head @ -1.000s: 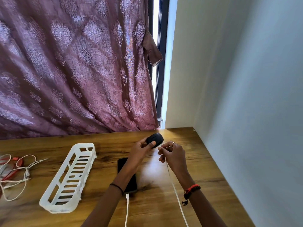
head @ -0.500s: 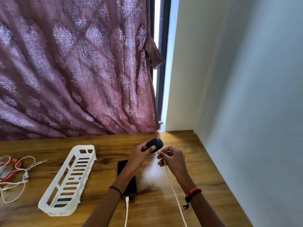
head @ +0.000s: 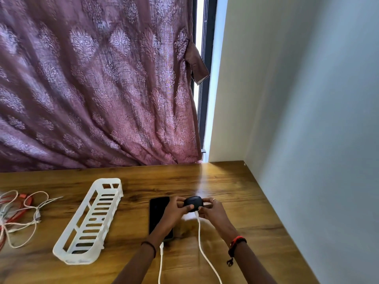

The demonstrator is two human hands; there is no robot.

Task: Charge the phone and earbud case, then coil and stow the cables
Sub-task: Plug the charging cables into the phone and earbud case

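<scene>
Over the counter (head: 246, 201) the left grip (head: 174, 210) holds the black earbud case (head: 192, 202), while the right grip (head: 214, 212) pinches the plug end of a white cable (head: 202, 244) against the case's near edge. Whether it is seated cannot be told. A phone (head: 158, 214) lies flat just left, a second white cable (head: 161, 261) at its near end. Further left sit a white slotted basket (head: 90, 222) and a tangle of red and white cables (head: 18, 214).

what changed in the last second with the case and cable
The left hand lowered the earbud case toward the table; the right hand brought the plug of the white cable against it. The phone, basket and cable tangle stayed put.
</scene>
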